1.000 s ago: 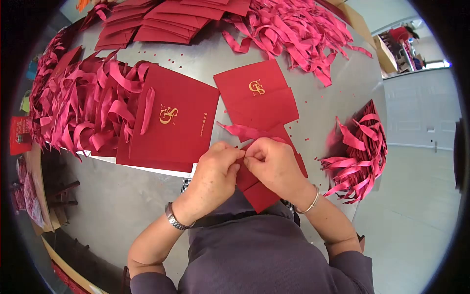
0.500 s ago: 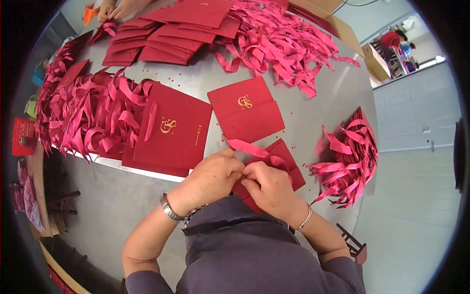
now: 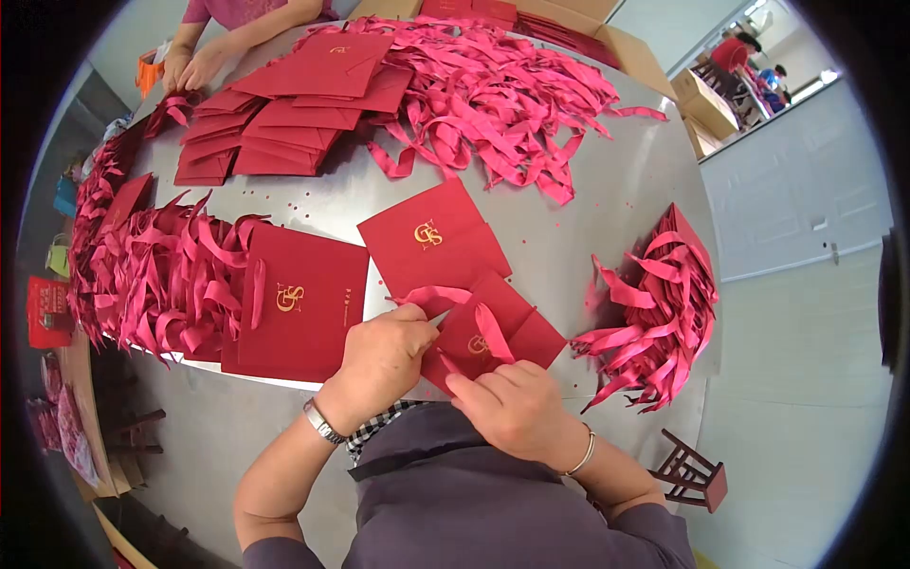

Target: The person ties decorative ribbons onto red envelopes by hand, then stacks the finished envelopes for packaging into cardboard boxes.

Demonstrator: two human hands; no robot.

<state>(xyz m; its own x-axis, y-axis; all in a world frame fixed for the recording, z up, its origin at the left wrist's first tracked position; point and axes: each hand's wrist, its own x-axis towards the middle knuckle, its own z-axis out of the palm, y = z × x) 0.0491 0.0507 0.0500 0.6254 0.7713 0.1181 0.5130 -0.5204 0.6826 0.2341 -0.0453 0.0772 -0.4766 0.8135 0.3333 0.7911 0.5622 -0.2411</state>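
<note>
A small red bag [image 3: 512, 318] with a gold logo lies at the table's front edge, partly under my hands. My left hand [image 3: 389, 351] is closed at its left side, beside a pink ribbon [image 3: 438, 297]; what the fingertips pinch is too small to make out. My right hand [image 3: 512, 403] has curled fingers at the bag's lower right, closed on a second pink ribbon [image 3: 493, 334] that stands up over the logo. Just behind lies a flat red bag [image 3: 436, 237] with a gold logo.
Ribboned red bags [image 3: 171, 275] stand in a row at left, ending in a large red bag [image 3: 308, 308]. Flat red bags [image 3: 303, 123] and loose pink ribbons [image 3: 502, 104] lie at the back. More ribboned bags [image 3: 664, 303] are at right. A co-worker's hands [image 3: 194, 71] hold a ribbon at top left.
My hands have moved apart, and the small bag's logo now shows between them. The ribbon by my right hand now stands upright. The view has shifted, showing more of the co-worker.
</note>
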